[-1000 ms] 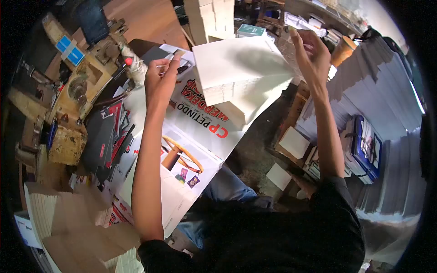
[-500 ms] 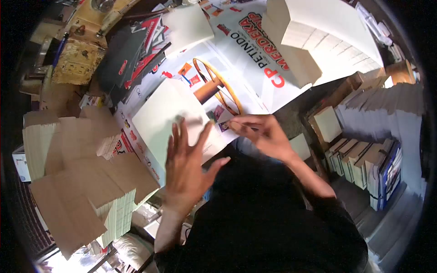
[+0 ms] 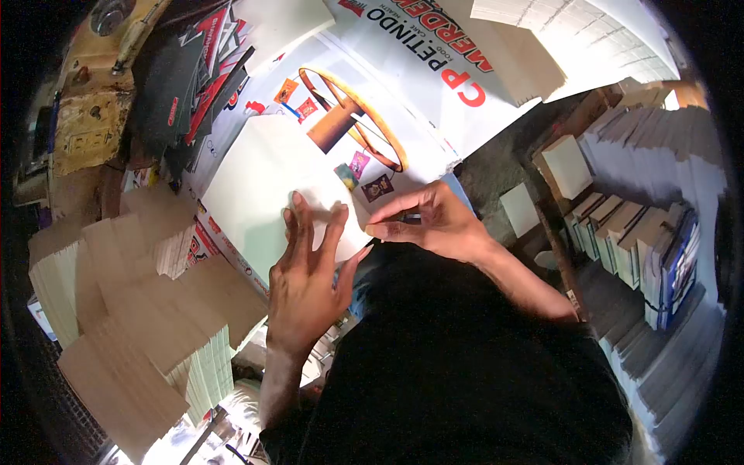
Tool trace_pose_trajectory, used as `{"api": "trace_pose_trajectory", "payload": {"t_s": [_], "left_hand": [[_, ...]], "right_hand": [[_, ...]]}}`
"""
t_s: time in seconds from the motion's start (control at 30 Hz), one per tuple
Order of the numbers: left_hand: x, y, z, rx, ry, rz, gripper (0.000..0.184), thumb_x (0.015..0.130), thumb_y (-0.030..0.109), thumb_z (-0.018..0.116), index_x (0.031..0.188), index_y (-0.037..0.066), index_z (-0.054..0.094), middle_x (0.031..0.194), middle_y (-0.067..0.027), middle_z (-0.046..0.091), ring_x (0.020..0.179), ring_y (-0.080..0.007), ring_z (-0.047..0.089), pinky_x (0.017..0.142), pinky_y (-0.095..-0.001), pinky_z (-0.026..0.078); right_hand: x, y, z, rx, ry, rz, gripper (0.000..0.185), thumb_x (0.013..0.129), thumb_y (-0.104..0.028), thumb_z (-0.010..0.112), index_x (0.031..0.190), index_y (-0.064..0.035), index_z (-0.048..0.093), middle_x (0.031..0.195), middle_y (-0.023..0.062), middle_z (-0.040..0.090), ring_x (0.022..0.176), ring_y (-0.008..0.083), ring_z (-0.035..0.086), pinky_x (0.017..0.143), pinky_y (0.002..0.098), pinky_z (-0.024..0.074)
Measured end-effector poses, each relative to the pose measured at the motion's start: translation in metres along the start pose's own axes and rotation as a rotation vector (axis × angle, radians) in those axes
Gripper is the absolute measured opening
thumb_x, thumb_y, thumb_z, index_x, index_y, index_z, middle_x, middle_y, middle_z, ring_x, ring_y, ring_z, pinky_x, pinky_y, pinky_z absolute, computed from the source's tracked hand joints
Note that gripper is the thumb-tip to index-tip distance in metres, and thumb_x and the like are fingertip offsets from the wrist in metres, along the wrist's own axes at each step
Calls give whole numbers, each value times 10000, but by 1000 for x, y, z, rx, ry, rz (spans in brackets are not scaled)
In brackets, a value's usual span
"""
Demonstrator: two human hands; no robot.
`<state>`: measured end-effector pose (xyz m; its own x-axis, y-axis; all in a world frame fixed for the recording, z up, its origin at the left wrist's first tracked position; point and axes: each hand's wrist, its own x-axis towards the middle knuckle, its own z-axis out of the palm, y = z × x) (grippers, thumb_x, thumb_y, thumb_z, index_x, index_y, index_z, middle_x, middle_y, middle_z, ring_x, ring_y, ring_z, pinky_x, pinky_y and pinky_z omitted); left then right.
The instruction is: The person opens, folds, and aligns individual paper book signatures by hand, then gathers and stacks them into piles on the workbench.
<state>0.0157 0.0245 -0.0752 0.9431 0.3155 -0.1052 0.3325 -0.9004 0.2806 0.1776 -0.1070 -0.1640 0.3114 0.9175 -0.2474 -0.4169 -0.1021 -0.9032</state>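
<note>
A cream-white sheet of paper (image 3: 252, 174) lies on the printed poster surface, close in front of my body; I cannot tell whether it is one sheet or several stacked. My left hand (image 3: 306, 267) rests on its near part with the fingers spread. At the right corner of the paper, my right hand (image 3: 434, 221) has thumb and index finger pinched together on the edge. Small printed pictures on the poster (image 3: 422, 128) show just beyond that hand, beside a large orange-brown design.
Brown-covered paper stacks (image 3: 155, 294) fill the left side. Dark and red printed sheets (image 3: 174, 101) lie at the back left, near another white sheet (image 3: 287, 31). A large paper stack (image 3: 597, 46) stands at the back right. Bound books (image 3: 632, 240) sit on the right shelf.
My right hand has moved down and closed its fingertips at the paper's corner, uncovering the small pictures. My left hand stays spread on the paper. The view has shifted slightly.
</note>
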Motion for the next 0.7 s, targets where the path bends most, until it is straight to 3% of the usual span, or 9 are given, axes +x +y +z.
{"api": "trace_pose_trajectory", "payload": {"t_s": [0.1, 0.17, 0.4, 0.5, 0.57, 0.6, 0.63, 0.67, 0.7], "left_hand": [[1, 4, -2, 21, -40, -26, 617, 911, 292, 700, 1453, 114, 464, 1496, -414, 263, 1310, -590, 391, 955, -572, 503], [2, 8, -4, 15, -26, -76, 601, 885, 262, 723, 1417, 105, 493, 1453, -383, 377, 1326, -547, 399, 1028, -548, 460], [1, 7, -7, 44, -43, -44, 606, 908, 257, 694, 1445, 102, 461, 1476, -371, 353, 1329, -539, 401, 1005, -538, 483], [-6, 7, -1, 174, -72, -18, 611, 931, 248, 662, 1471, 91, 422, 1502, -341, 341, 1331, -504, 431, 970, -500, 522], [-11, 2, 9, 345, -29, 46, 628, 944, 242, 642, 1489, 68, 383, 1521, -312, 338, 1337, -459, 455, 935, -451, 554], [-12, -1, 10, 393, 14, 99, 618, 951, 243, 631, 1477, 32, 384, 1510, -300, 364, 1343, -428, 464, 910, -415, 572], [-13, -4, 11, 398, 20, 96, 618, 951, 243, 631, 1477, 32, 384, 1510, -300, 364, 1343, -428, 464, 910, -415, 572], [-13, -7, 12, 346, 23, 116, 605, 961, 266, 625, 1467, 19, 404, 1507, -339, 325, 1300, -467, 489, 860, -450, 588], [-13, -8, 11, 292, 26, 139, 597, 970, 290, 619, 1457, 6, 424, 1503, -377, 285, 1256, -507, 514, 810, -484, 604]], "right_hand": [[0, 0, 0, 53, -20, 12, 146, 852, -44, 751, 986, 14, 761, 925, 72, 754, 868, 111, 670, 825, 271, 539], [0, -3, 0, -9, -34, 3, 140, 835, -45, 763, 966, 5, 767, 902, 79, 754, 841, 114, 672, 793, 278, 540], [1, -12, 4, -51, -22, -39, 116, 802, -58, 781, 907, -8, 774, 858, 89, 747, 819, 123, 674, 773, 285, 539], [-4, -23, 10, -249, 1, -1, 129, 810, -62, 789, 920, -3, 755, 925, 69, 736, 893, 110, 672, 769, 282, 560], [-6, -17, 17, -266, 124, -88, 180, 764, -99, 780, 915, -10, 737, 832, 117, 721, 776, 184, 692, 760, 328, 560], [-8, -13, 21, -268, 120, -94, 180, 764, -99, 780, 915, -10, 737, 832, 117, 721, 776, 184, 692, 760, 328, 560], [-10, -9, 24, -386, 152, -258, 291, 742, -97, 782, 1011, -18, 705, 905, 126, 704, 842, 226, 686, 791, 358, 557], [-11, -5, 27, -504, 186, -426, 408, 721, -95, 785, 1107, -27, 672, 978, 134, 687, 907, 269, 680, 822, 389, 555], [-9, -2, 30, -507, 185, -436, 408, 721, -95, 785, 1107, -27, 672, 978, 134, 687, 907, 269, 680, 822, 389, 555]]}}
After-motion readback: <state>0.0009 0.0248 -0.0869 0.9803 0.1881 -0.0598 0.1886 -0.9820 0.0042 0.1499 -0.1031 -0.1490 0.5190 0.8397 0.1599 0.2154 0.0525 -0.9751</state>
